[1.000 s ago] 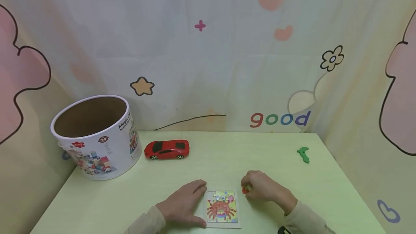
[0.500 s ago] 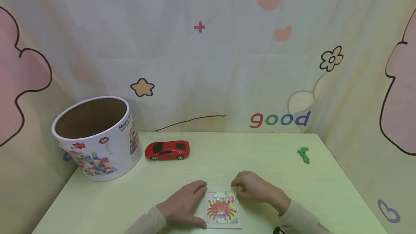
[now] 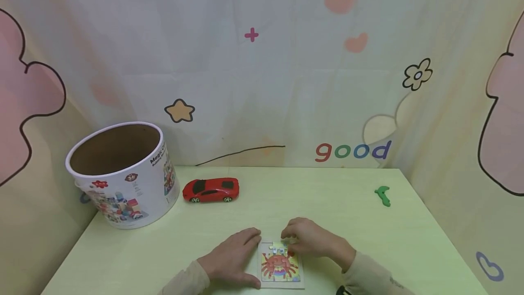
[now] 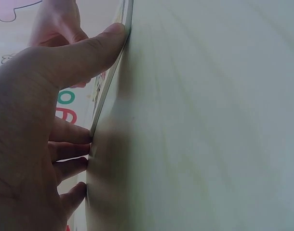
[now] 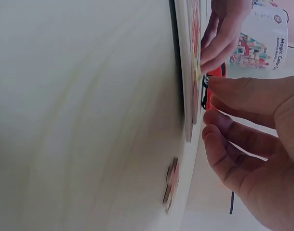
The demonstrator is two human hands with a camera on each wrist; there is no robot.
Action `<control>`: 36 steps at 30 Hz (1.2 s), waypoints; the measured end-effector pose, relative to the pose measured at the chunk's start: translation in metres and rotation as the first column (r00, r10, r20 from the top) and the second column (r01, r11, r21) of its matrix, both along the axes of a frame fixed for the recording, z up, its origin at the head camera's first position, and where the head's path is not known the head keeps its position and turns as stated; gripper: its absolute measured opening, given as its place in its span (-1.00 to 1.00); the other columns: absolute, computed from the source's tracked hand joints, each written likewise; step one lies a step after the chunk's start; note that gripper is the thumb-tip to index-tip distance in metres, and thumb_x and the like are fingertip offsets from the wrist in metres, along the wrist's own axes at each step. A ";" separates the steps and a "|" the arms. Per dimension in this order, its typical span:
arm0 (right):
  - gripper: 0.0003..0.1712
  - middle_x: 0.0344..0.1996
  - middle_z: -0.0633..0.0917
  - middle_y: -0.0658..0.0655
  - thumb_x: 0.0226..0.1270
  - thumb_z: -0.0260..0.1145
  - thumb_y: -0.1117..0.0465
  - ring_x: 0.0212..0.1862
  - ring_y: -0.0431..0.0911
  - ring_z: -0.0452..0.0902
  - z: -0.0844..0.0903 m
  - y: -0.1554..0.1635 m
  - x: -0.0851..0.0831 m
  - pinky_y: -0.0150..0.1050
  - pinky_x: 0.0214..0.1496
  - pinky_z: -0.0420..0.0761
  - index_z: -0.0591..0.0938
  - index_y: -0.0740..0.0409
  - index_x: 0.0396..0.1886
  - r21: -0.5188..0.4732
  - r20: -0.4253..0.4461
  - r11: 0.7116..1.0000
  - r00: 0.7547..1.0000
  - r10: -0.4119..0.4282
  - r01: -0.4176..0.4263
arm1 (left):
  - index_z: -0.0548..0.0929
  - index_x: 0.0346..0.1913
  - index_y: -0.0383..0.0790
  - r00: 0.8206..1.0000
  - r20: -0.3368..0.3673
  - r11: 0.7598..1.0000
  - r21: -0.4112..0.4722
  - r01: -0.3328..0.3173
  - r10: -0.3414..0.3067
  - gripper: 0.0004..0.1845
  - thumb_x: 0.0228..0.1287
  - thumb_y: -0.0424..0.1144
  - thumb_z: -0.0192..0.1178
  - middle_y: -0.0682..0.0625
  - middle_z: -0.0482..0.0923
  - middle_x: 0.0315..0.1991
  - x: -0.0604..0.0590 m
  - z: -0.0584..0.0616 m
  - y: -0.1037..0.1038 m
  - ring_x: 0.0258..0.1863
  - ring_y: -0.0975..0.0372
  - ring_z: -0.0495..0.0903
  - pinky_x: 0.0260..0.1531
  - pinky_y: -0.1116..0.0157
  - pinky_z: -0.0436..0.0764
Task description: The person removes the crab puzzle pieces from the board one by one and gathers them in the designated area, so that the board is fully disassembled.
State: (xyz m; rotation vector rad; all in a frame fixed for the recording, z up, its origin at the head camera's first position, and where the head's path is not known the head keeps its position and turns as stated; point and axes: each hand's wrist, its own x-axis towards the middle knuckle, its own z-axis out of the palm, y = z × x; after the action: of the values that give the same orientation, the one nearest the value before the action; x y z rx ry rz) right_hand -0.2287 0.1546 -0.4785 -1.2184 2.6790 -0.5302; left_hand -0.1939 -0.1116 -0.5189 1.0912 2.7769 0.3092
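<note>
A small square crab jigsaw puzzle lies in its pale tray near the table's front, with bare backing at its upper left. My left hand rests flat at the tray's left side; in the left wrist view its thumb and fingertips touch the tray's edge. Over the puzzle's upper right corner, my right hand has its fingers curled in a pinch, a bit of red puzzle piece showing at the thumb tip. The fingers mostly hide that piece. Another loose puzzle piece lies on the table beside the tray in the right wrist view.
A large white bucket stands at the back left. To its right is a red toy car. A small green toy lies at the table's right. A printed curtain closes off the back.
My right hand has moved left from beside the tray to over the puzzle's upper right corner. The left hand has stayed at the tray's left side.
</note>
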 end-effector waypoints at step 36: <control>-0.73 -0.21 0.59 -0.11 0.22 0.42 0.17 -0.13 -0.29 0.40 -0.002 -0.031 0.006 -0.36 0.01 0.54 0.72 -0.05 -0.06 0.106 -0.016 0.992 0.998 0.066 -0.064 | 0.31 0.40 -0.23 0.999 -0.044 1.000 0.001 0.024 -0.024 0.12 -0.05 0.57 0.13 -0.06 0.22 0.42 0.001 0.002 -0.001 0.40 0.09 0.25 0.38 0.11 0.35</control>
State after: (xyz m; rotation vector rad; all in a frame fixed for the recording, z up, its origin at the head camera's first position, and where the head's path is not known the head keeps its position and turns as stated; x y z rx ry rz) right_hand -0.2224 0.1236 -0.4805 -1.2828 2.6356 -0.3643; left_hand -0.1924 -0.1124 -0.5170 1.1447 2.8002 0.2883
